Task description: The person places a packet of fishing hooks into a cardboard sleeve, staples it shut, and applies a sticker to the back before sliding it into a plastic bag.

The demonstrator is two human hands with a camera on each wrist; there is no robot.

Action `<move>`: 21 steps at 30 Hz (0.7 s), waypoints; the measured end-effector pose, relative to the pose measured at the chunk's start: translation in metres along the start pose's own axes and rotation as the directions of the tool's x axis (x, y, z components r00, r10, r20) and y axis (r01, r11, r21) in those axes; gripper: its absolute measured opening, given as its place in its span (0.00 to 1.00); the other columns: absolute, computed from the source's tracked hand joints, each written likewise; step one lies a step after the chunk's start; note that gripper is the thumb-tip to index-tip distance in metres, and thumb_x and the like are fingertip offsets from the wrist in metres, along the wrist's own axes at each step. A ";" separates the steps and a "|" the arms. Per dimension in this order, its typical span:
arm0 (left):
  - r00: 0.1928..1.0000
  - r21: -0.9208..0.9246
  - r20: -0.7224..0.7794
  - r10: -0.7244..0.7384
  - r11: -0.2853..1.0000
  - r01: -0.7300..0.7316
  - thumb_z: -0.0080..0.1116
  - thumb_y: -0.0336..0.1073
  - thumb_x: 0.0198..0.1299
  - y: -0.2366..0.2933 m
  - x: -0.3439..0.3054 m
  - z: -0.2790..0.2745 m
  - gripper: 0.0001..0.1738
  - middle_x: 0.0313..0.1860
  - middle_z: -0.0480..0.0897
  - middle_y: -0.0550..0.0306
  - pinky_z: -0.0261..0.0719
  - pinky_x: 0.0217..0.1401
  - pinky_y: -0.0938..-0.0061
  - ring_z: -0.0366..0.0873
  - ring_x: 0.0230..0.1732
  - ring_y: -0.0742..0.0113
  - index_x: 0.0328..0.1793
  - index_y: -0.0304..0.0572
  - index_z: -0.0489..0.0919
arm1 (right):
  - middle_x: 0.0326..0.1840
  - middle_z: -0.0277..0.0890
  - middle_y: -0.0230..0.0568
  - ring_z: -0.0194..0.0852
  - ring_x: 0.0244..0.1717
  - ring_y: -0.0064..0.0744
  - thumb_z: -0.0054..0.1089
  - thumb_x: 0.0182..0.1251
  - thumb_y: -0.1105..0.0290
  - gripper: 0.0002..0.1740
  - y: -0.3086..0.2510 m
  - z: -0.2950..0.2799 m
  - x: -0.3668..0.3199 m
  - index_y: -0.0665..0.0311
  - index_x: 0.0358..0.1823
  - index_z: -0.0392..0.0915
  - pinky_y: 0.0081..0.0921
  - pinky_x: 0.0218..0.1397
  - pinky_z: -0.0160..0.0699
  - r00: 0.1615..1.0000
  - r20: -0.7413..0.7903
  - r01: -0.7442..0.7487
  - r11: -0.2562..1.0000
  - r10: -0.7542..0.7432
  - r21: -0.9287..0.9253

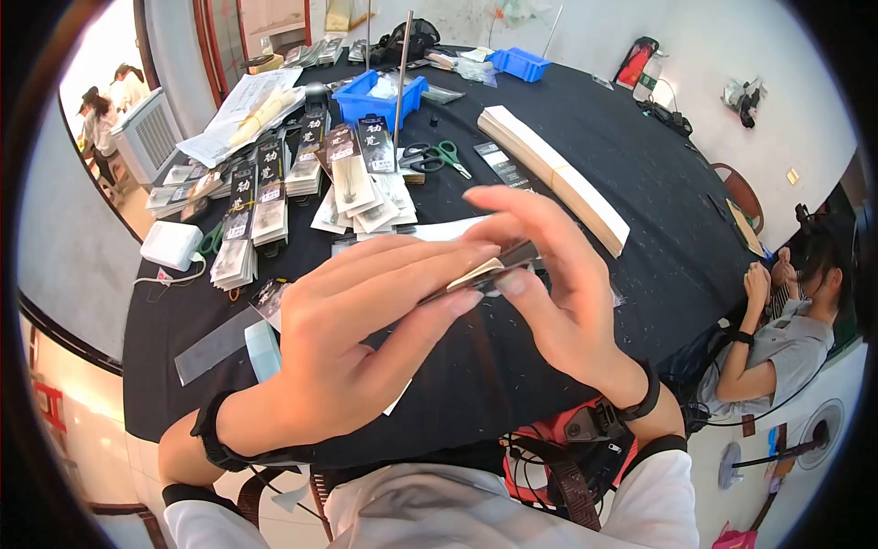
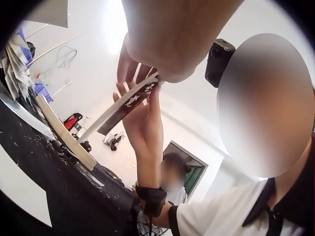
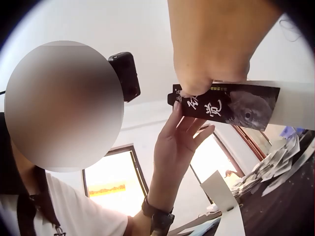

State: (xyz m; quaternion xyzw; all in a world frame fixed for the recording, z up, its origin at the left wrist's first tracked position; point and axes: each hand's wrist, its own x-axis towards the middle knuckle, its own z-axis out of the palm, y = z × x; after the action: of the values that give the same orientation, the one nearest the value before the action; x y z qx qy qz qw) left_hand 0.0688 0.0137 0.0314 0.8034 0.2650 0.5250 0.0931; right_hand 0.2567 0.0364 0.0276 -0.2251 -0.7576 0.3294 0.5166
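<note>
My left hand (image 1: 352, 329) and right hand (image 1: 567, 293) meet over the near part of the table, both pinching a black printed card (image 3: 226, 105) between thumbs and fingers. White characters and a fish picture cover the card's front in the right wrist view. A long white strip (image 3: 295, 101) sticks out past the card's far end. Seen edge-on from the head, the card (image 1: 517, 256) is mostly hidden by fingers. In the left wrist view, the right hand (image 2: 142, 125) has its thumb at the card's end. The left hand (image 3: 172, 145) supports the opposite side in the right wrist view.
Packets with black header cards (image 1: 270, 178) lie in piles at the left. Green-handled scissors (image 1: 448, 154), blue trays (image 1: 398, 105) and upright metal rods (image 1: 403, 73) stand behind. A long banded stack of card strips (image 1: 558, 178) lies right. Another person (image 1: 768, 348) sits at the right.
</note>
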 end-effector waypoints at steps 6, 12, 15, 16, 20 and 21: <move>0.966 -0.231 -0.018 -0.258 0.941 0.247 0.61 0.25 0.54 0.007 -0.003 0.001 0.13 0.37 0.82 0.50 0.77 0.32 0.81 0.80 0.33 0.70 0.46 0.30 0.80 | 0.24 0.75 0.41 0.73 0.21 0.28 0.57 0.64 0.73 0.08 -0.007 -0.001 0.001 0.69 0.42 0.77 0.21 0.26 0.68 0.998 0.050 0.056 0.955 -0.043 -0.293; 0.841 -0.329 0.110 -0.530 0.779 0.534 0.58 0.29 0.61 0.011 -0.005 -0.008 0.07 0.22 0.79 0.59 0.71 0.21 0.85 0.80 0.20 0.77 0.41 0.30 0.79 | 0.18 0.68 0.43 0.68 0.16 0.41 0.56 0.65 0.71 0.06 -0.006 -0.001 0.000 0.67 0.35 0.74 0.26 0.19 0.62 0.971 0.236 0.127 0.916 -0.036 -0.381; 0.837 -0.301 0.113 -0.536 0.784 0.543 0.57 0.29 0.61 0.010 -0.007 -0.005 0.06 0.21 0.79 0.59 0.70 0.19 0.85 0.80 0.20 0.77 0.39 0.31 0.80 | 0.15 0.65 0.41 0.64 0.13 0.35 0.54 0.66 0.71 0.06 -0.006 0.000 -0.003 0.66 0.34 0.72 0.26 0.18 0.59 0.967 0.251 0.043 0.930 0.053 -0.365; 0.836 -0.301 0.114 -0.536 0.784 0.543 0.57 0.29 0.61 0.009 -0.009 -0.004 0.06 0.21 0.79 0.59 0.70 0.19 0.85 0.80 0.20 0.77 0.39 0.31 0.80 | 0.15 0.65 0.41 0.64 0.13 0.35 0.54 0.66 0.71 0.06 -0.006 0.000 -0.002 0.66 0.34 0.72 0.26 0.18 0.59 0.967 0.250 0.043 0.930 0.054 -0.365; 0.834 -0.282 0.150 -0.531 0.785 0.551 0.58 0.29 0.61 0.012 -0.010 0.003 0.06 0.20 0.78 0.59 0.71 0.19 0.84 0.79 0.19 0.77 0.37 0.31 0.80 | 0.13 0.61 0.37 0.57 0.12 0.24 0.51 0.69 0.71 0.05 -0.003 0.004 0.002 0.65 0.35 0.69 0.22 0.17 0.55 0.969 0.230 -0.041 0.980 0.087 -0.197; 0.835 -0.274 0.174 -0.522 0.789 0.550 0.59 0.29 0.60 0.014 -0.009 0.004 0.06 0.19 0.78 0.59 0.72 0.19 0.84 0.79 0.19 0.77 0.37 0.31 0.80 | 0.13 0.60 0.35 0.55 0.12 0.21 0.50 0.69 0.71 0.05 -0.002 0.005 0.003 0.65 0.35 0.69 0.21 0.17 0.53 0.973 0.230 0.011 0.983 0.032 -0.183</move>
State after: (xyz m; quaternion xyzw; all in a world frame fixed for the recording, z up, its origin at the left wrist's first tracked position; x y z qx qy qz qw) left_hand 0.0741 -0.0026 0.0283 0.6925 0.3909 0.4759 0.3756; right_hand 0.2511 0.0362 0.0298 -0.2357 -0.8387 0.2850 0.3998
